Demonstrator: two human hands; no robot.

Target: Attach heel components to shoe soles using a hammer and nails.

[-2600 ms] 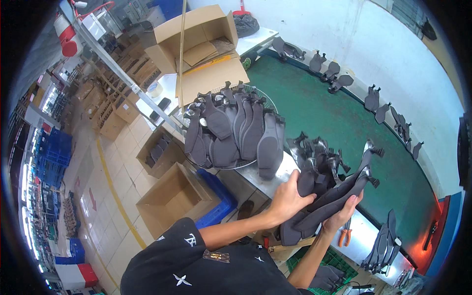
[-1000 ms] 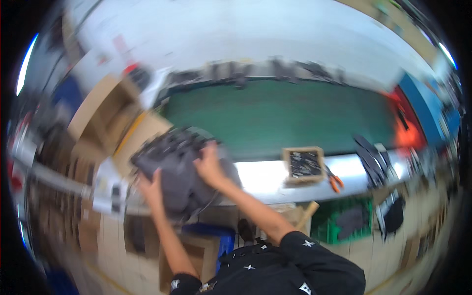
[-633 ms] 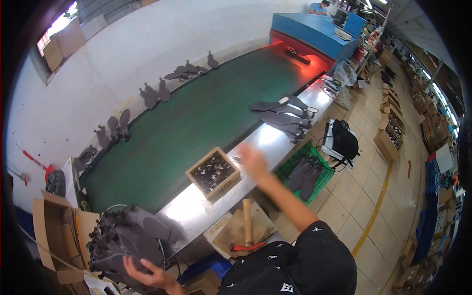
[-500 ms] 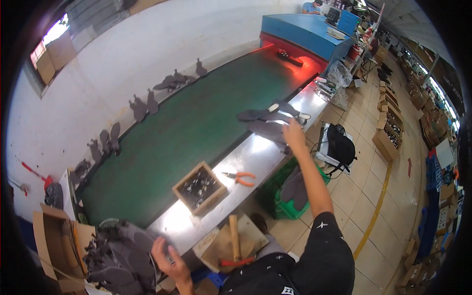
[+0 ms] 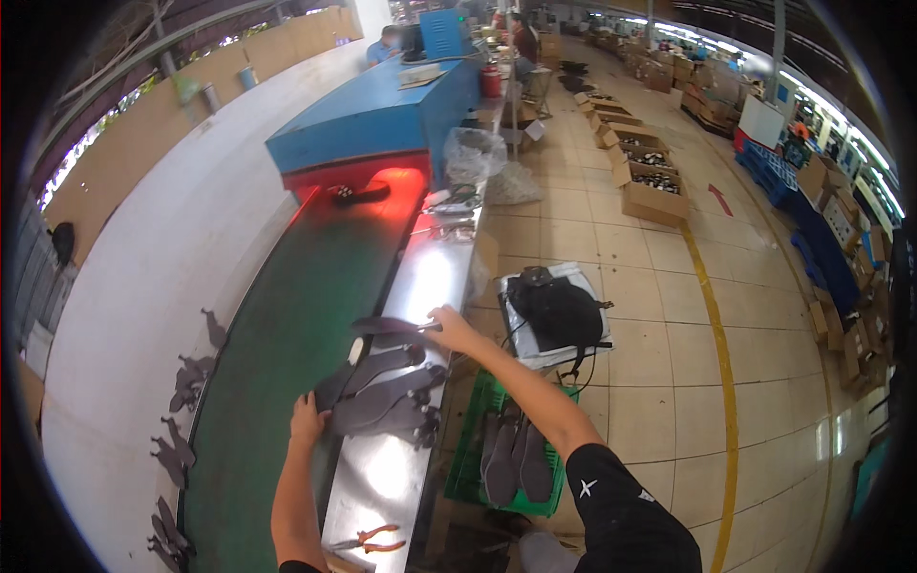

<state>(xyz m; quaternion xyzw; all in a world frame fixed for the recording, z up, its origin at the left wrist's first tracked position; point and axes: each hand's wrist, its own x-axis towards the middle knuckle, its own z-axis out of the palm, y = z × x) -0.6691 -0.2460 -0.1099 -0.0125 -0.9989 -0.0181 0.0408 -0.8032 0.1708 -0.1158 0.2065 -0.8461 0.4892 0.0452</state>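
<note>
Orange-handled pliers lie at the near end of the shiny metal surface. To its right, a green crate holds dark grey soles. Farther along, a pile of similar soles overlaps on the surface. At its left edge, the left hand touches the end of one; whether its fingers close on it, I cannot tell. At the pile's far side, the right hand pinches the right end of the farthest sole. Right of that hand, a black bag rests on the floor. Beyond stands a blue machine, glowing red at its opening.
</note>
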